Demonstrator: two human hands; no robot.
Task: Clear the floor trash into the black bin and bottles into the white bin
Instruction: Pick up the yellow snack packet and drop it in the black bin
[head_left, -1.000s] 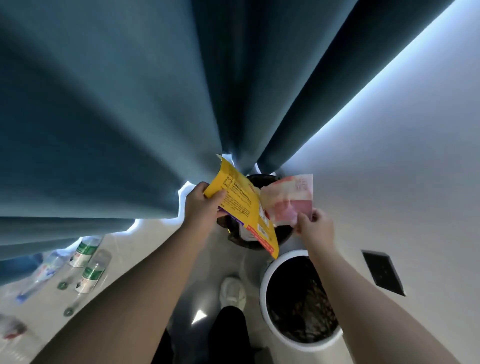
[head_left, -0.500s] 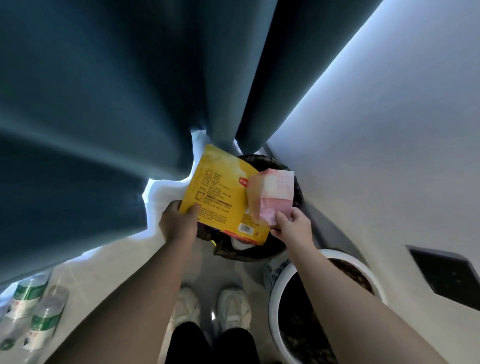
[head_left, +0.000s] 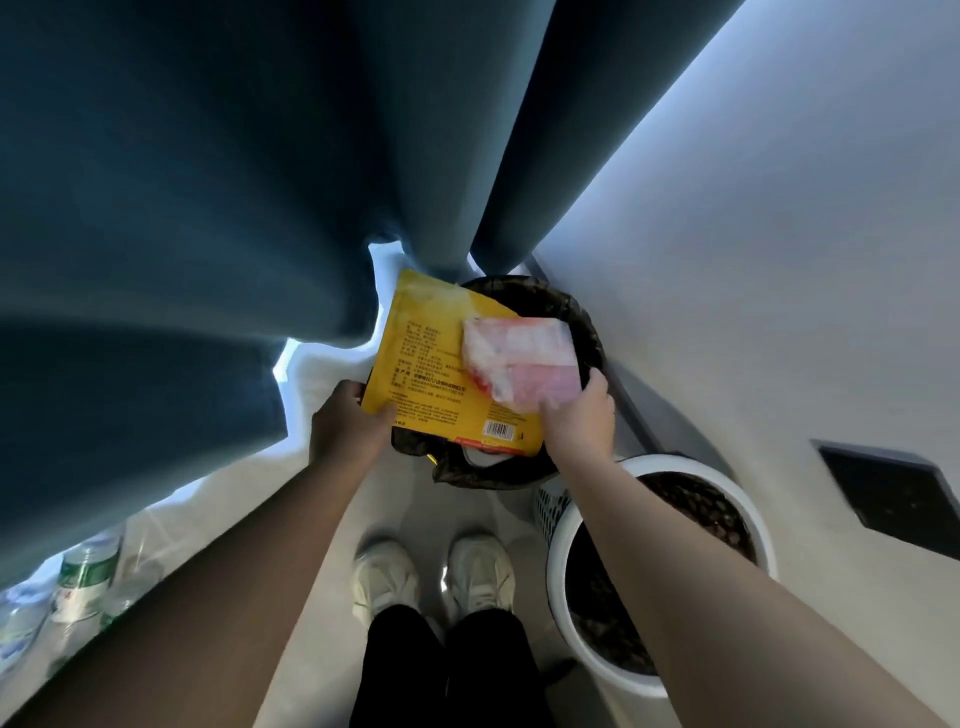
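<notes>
My left hand (head_left: 345, 431) grips the lower left corner of a flat yellow packet (head_left: 421, 374). My right hand (head_left: 576, 421) holds a crumpled pink and white wrapper (head_left: 519, 358). Both pieces hang over the mouth of the black bin (head_left: 587, 332), which is lined with a dark bag and stands by the wall. A white mesh bin (head_left: 550, 506) is mostly hidden between the black bin and a pot. Clear plastic bottles with green labels (head_left: 85, 571) lie on the floor at the far left.
A white round planter (head_left: 569, 525) filled with dark pebbles stands at my right, close to my right forearm. Dark teal curtains (head_left: 208, 208) hang ahead and to the left. A pale wall (head_left: 779, 260) runs along the right. My white shoes (head_left: 483, 577) are below.
Both hands have lowered the yellow packet and the pink wrapper closer over the black bin. The packet has turned flatter, and my view has tipped further down toward my shoes.
</notes>
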